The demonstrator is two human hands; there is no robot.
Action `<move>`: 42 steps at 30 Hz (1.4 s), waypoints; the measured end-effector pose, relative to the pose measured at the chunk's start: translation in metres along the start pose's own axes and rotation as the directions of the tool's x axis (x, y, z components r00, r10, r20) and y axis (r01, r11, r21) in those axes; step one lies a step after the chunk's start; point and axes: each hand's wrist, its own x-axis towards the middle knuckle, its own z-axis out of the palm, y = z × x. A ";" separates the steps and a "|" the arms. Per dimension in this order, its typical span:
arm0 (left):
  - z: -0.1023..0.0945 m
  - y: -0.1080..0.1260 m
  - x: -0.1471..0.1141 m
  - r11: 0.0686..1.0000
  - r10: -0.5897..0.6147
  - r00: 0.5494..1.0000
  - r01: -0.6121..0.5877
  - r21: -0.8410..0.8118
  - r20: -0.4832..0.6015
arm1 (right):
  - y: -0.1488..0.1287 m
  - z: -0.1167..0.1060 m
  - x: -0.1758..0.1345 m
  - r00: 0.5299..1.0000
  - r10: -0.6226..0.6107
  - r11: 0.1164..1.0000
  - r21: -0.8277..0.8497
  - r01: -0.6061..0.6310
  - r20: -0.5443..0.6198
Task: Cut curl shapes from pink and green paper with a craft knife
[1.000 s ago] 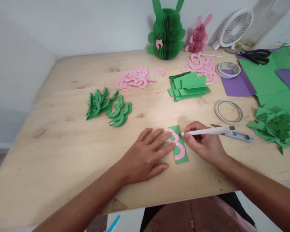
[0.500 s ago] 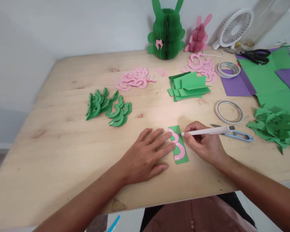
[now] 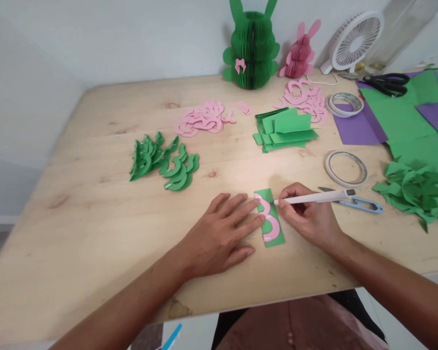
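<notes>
A green paper strip (image 3: 280, 236) lies on the wooden table in front of me, and a curvy pink paper cutout (image 3: 274, 227) rests on top of it. My left hand (image 3: 222, 233) is spread flat, its fingertips pressing the cutout's left side. In my right hand (image 3: 310, 214) a white pen (image 3: 314, 198) is pinched, tip pointing left at the cutout's upper right edge. Just beyond that hand lies a light blue craft knife (image 3: 361, 203), partly hidden by the pen and hand.
Green cutouts (image 3: 178, 167), pink cutouts (image 3: 204, 119) and folded green strips (image 3: 286, 129) lie farther back. Tape rolls (image 3: 346, 168), green scraps (image 3: 419, 194) and black scissors (image 3: 387, 85) are on the right. A green paper rabbit (image 3: 251, 51) and a white fan (image 3: 355, 43) stand by the wall.
</notes>
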 end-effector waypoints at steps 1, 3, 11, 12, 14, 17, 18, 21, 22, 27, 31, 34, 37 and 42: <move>0.000 0.000 0.000 1.000 0.000 1.000 0.000 -0.001 -0.001 | 0.000 0.000 0.000 1.000 0.001 1.000 -0.002 -0.001 0.000; 0.001 -0.001 0.000 1.000 0.002 1.000 -0.002 -0.001 -0.004 | 0.000 0.000 0.000 1.000 0.005 1.000 -0.006 -0.005 0.002; 0.001 0.000 -0.001 1.000 0.001 1.000 -0.001 -0.002 0.009 | -0.002 0.000 0.000 1.000 0.002 1.000 -0.002 -0.002 0.000; 0.001 0.000 -0.001 1.000 0.002 1.000 -0.002 -0.002 0.005 | -0.002 0.000 0.000 1.000 0.003 1.000 0.000 -0.003 -0.002; 0.000 0.000 -0.001 1.000 0.003 1.000 -0.003 -0.003 0.001 | -0.002 -0.001 0.000 1.000 0.009 1.000 0.009 -0.009 -0.011; 0.001 0.000 -0.001 1.000 0.005 1.000 -0.005 -0.002 -0.003 | -0.003 -0.001 -0.001 1.000 0.021 0.999 0.033 -0.020 -0.016; 0.001 0.000 -0.001 1.000 0.005 1.000 -0.005 -0.001 -0.003 | -0.003 -0.001 -0.001 1.000 0.025 0.999 0.040 -0.025 -0.012; 0.001 0.000 -0.001 1.000 0.001 1.000 -0.001 0.000 -0.001 | -0.003 -0.001 -0.002 0.999 0.042 0.998 0.052 -0.043 0.012; 0.001 0.000 -0.001 1.000 0.000 1.000 0.000 -0.001 -0.001 | -0.003 -0.001 -0.002 0.999 0.048 0.997 0.055 -0.049 0.019; -0.001 0.000 0.000 1.000 0.003 1.000 -0.003 -0.008 0.005 | -0.003 -0.001 -0.002 0.996 0.085 0.995 0.057 -0.087 0.034; -0.001 0.001 0.000 1.000 -0.002 1.000 0.002 -0.009 0.002 | -0.002 0.000 -0.002 0.995 0.091 0.994 0.062 -0.093 0.037; 0.000 0.000 -0.001 1.000 -0.004 1.000 0.004 -0.009 0.006 | -0.002 0.000 -0.002 0.996 0.077 0.994 0.071 -0.079 0.036; 0.001 0.000 -0.001 1.000 0.002 1.000 -0.002 -0.009 0.003 | -0.003 0.000 -0.002 0.997 0.076 0.995 0.068 -0.078 0.033; 0.001 0.000 -0.001 1.000 0.000 1.000 0.000 -0.007 0.005 | -0.003 0.000 -0.001 0.995 0.090 0.994 0.067 -0.092 0.038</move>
